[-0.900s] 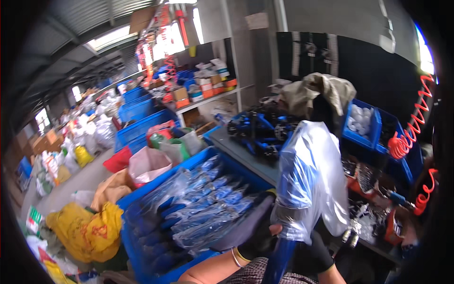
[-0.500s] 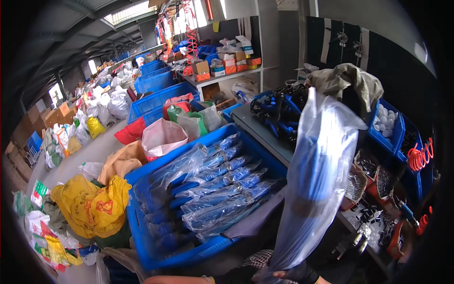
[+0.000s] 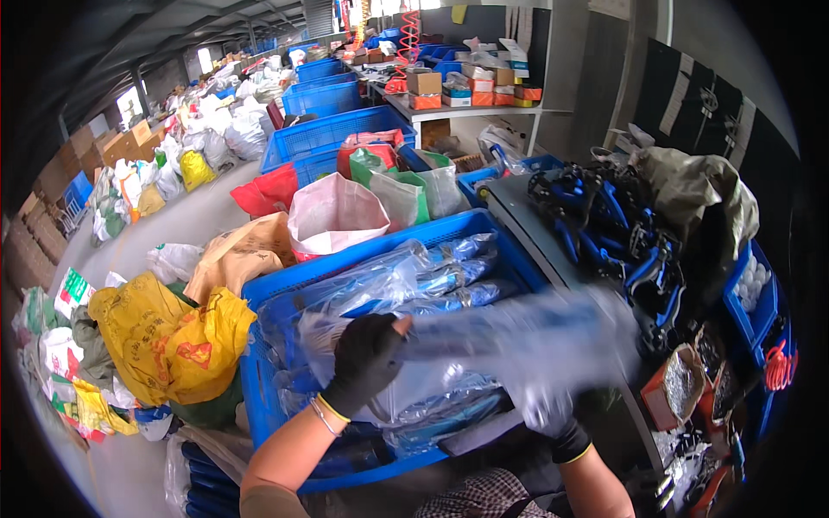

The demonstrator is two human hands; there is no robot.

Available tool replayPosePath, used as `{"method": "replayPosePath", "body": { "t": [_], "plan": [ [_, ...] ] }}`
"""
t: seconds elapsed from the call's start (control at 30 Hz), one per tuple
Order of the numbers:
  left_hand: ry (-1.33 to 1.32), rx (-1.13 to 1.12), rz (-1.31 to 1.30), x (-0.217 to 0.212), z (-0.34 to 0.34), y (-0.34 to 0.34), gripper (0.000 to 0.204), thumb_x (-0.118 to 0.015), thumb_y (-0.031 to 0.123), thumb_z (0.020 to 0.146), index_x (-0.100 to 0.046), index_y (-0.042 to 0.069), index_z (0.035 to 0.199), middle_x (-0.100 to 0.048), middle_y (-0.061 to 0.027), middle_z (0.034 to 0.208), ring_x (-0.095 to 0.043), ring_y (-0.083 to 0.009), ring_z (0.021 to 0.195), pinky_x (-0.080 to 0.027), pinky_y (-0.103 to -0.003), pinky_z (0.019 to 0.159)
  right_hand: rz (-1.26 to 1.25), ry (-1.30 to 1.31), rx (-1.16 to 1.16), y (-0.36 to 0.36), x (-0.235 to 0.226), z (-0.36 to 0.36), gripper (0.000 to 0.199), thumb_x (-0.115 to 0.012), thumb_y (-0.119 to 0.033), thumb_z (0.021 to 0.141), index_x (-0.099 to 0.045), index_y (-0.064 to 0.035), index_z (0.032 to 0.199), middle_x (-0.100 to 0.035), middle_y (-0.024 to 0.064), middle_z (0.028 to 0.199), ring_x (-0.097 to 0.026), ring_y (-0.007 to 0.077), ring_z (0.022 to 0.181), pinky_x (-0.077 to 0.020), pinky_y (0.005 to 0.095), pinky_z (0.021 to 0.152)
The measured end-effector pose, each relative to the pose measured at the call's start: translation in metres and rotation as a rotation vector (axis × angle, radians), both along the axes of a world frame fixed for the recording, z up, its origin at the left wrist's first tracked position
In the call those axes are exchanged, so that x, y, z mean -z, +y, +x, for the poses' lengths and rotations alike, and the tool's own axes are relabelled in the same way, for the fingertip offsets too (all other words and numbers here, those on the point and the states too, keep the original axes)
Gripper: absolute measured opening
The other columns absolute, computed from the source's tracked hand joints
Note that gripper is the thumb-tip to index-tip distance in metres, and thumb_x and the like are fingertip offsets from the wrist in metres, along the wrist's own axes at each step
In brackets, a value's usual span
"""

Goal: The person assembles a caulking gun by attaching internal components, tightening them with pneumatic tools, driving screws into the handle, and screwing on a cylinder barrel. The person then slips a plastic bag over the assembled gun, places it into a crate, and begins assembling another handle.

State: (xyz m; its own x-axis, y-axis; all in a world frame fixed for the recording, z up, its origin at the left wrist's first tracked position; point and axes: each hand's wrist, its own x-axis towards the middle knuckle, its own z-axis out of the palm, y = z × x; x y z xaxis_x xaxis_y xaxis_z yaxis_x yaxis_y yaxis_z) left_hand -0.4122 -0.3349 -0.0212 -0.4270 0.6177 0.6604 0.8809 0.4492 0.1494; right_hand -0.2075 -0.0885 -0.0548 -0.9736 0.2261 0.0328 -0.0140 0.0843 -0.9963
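A long clear plastic bag (image 3: 518, 332), smeared by motion, is stretched sideways over a blue crate (image 3: 259, 406). What lies inside it looks bluish, too blurred to name. My left hand (image 3: 367, 356), in a black glove with the fingertips bare, grips the bag's left end. At the lower right, my right hand (image 3: 567, 439) is closed on gathered plastic hanging from the bag's other end; its fingers are partly covered by the film. Beneath, similar wrapped blue bundles (image 3: 453, 274) lie in rows in the crate.
Black and blue metal parts (image 3: 617, 229) are heaped on the grey bench (image 3: 527, 220) to the right, beside open boxes of small hardware (image 3: 673, 388). A yellow sack (image 3: 164, 337) and an open white bag (image 3: 337, 211) border the crate. More blue crates (image 3: 324, 142) stand behind.
The upright bag has swung down to lie sideways above the crate. My left hand has come up onto its left end. The view has shifted, moving the surroundings within the picture.
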Motion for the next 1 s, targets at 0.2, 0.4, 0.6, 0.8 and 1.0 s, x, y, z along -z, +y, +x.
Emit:
{"method": "replayPosePath", "body": {
  "t": [0.2, 0.4, 0.6, 0.8, 1.0],
  "plan": [
    [-0.131, -0.325, -0.398, 0.106, -0.127, -0.043, 0.059, -0.066, 0.009, 0.063, -0.053, 0.014, 0.12, -0.059, -0.0124, 0.1, -0.058, -0.0333, 0.092, -0.047, -0.044, 0.077, 0.974, -0.174, 0.22, -0.017, 0.108, -0.014, 0.033, -0.074, -0.031, 0.068, -0.065, -0.0095, 0.091, -0.064, 0.011, 0.083, -0.06, 0.0298, 0.085, -0.048, 0.0428, 0.073],
    [-0.164, -0.487, -0.331, 0.173, -0.19, -0.067, 0.05, -0.061, 0.008, 0.067, -0.059, 0.018, 0.116, -0.062, -0.0113, 0.104, -0.057, -0.034, 0.099, -0.045, -0.044, 0.084, 1.292, -0.216, 0.057, -0.026, 0.109, -0.023, 0.026, -0.065, -0.037, 0.065, -0.066, -0.015, 0.079, -0.065, 0.0065, 0.08, -0.062, 0.0283, 0.084, -0.0468, 0.0457, 0.072],
    [-0.143, -0.513, -0.445, 0.165, -0.205, -0.069, 0.065, -0.078, 0.024, 0.058, -0.056, 0.015, 0.119, -0.043, -0.0173, 0.134, -0.04, -0.0381, 0.124, -0.033, -0.049, 0.102, 1.285, -0.273, -0.017, -0.023, 0.102, -0.022, 0.036, -0.067, -0.043, 0.062, -0.069, -0.0169, 0.087, -0.066, 0.0051, 0.083, -0.062, 0.0272, 0.087, -0.0458, 0.0468, 0.074],
    [-0.345, -0.348, -0.588, 0.177, -0.223, -0.077, 0.077, -0.08, 0.026, 0.056, -0.052, 0.011, 0.126, -0.033, -0.0217, 0.144, -0.033, -0.0396, 0.132, -0.029, -0.048, 0.107, 1.256, -0.322, -0.017, -0.024, 0.103, -0.02, 0.036, -0.067, -0.042, 0.061, -0.068, -0.0159, 0.085, -0.066, 0.006, 0.083, -0.061, 0.027, 0.088, -0.0453, 0.0473, 0.074],
    [-0.312, -0.296, -0.676, 0.158, -0.229, -0.056, 0.063, -0.068, 0.02, 0.069, -0.049, 0.01, 0.128, -0.033, -0.0239, 0.145, -0.035, -0.0411, 0.132, -0.031, -0.047, 0.108, 1.274, -0.264, 0.002, -0.019, 0.091, -0.019, 0.04, -0.068, -0.044, 0.061, -0.066, -0.0138, 0.086, -0.065, 0.0082, 0.083, -0.061, 0.0288, 0.086, -0.046, 0.0482, 0.073]
  ]
}}
